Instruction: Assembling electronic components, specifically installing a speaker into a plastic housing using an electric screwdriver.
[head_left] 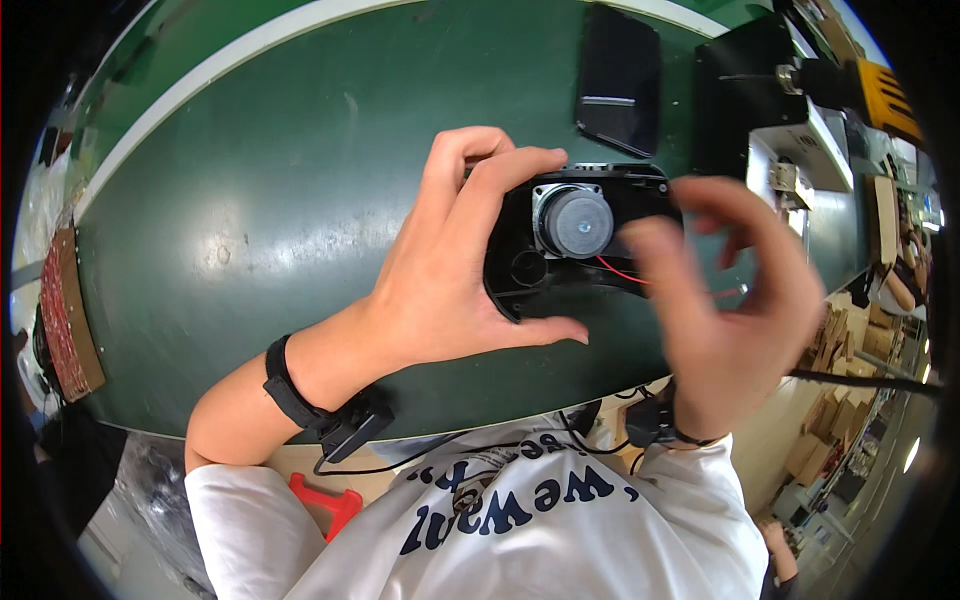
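Note:
A black plastic housing (630,205) is on the green table in front of me. Set into it is a small round loudspeaker (580,222), its grey magnet facing up on a square metal frame. My left hand (450,235) grips the housing's left side, fingers over the far edge and thumb along the near edge. A red wire (620,270) runs from the speaker toward the right and passes behind my right hand (735,290). That hand is above the housing's right end, smeared by motion, thumb and forefinger apart. Whether anything is in its fingers cannot be made out.
Beyond the housing lies a glossy black flat panel (620,80). Farther right stand a black box (740,90), a white metal bracket (810,150) and a yellow-and-black power tool (880,95). A red-sided carton (70,310) is by the left table edge. A black cable (860,380) stretches out at right.

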